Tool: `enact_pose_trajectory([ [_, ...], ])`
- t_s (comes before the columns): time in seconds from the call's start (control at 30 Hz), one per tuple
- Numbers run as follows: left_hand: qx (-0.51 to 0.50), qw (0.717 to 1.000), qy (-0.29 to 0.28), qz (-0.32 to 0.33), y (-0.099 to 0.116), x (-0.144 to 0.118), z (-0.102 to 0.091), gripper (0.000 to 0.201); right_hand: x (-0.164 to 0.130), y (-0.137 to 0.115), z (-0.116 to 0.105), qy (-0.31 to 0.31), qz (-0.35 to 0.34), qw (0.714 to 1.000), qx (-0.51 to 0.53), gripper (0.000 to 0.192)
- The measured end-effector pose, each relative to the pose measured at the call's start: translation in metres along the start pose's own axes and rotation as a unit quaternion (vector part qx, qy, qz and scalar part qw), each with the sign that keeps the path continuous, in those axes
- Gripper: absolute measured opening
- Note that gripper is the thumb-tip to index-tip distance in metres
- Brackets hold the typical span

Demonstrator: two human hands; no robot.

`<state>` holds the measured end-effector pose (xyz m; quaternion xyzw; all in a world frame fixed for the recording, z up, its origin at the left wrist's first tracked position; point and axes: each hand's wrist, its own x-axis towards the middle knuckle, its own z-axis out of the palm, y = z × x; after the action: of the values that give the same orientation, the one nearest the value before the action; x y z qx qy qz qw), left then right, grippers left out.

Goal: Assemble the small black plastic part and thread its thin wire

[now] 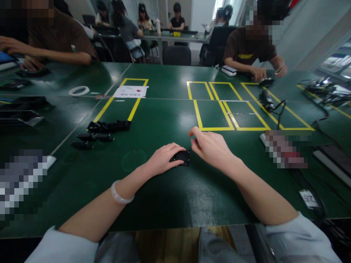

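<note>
My left hand (168, 157) grips a small flat black rectangular part (183, 157) against the green table (153, 197), its fingers along the far edge and thumb along the near one. Just right of that part is my right hand (210, 144), with thumb and index finger curled close together. Something small and dark shows between those fingertips, near the part's right edge, but its kind is too small to tell. Left of my hands lies a group of similar black parts (109, 126), some in a row and several loose.
Yellow tape outlines (216, 128) mark the table. A paper sheet (131, 91) and a white ring-shaped roll (79, 91) lie further back. At right are a black device (267, 100) with a cable and a blurred box (285, 149). Two people work across the table.
</note>
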<state>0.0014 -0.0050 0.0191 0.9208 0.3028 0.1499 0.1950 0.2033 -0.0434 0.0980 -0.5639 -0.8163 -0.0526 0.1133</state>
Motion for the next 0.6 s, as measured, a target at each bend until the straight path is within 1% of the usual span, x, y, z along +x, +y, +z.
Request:
enact_pose_trajectory([
  [0.13,0.003,1.000,0.000,-0.002,0.0004,-0.0003,-0.0005,0.037,0.0000,0.0008,-0.0012,-0.022,0.003,0.999,-0.027,0.030],
  [0.23,0.002,1.000,0.000,-0.002,0.0007,-0.0003,-0.0010,0.036,0.0007,0.0003,-0.0023,-0.034,0.006,0.999,-0.032,0.029],
  [0.47,-0.007,1.000,0.002,-0.001,0.0010,-0.0002,-0.0001,0.035,0.0001,-0.0015,-0.0023,-0.014,-0.005,1.000,-0.002,0.023],
  [0.6,-0.001,1.000,0.002,0.001,0.0000,-0.0006,0.0011,0.037,0.0003,-0.0006,-0.0028,-0.023,-0.006,1.000,-0.015,0.029],
])
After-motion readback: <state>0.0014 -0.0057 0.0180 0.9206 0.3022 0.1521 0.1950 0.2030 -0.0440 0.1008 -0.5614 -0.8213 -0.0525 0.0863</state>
